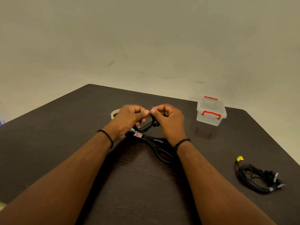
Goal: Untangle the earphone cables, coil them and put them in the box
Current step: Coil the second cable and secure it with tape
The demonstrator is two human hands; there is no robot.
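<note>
Both hands work one black earphone cable, raised just above the tabletop, prob. to bind its coil. Left hand & right hand meet at the thumbs, fingers curled, pinching it. Scissors lie under wrists; lidded box right of hands; 2nd cable bundle nearer, far right.

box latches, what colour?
Red, on a clear box; the near latch shows best in the head view.
</note>
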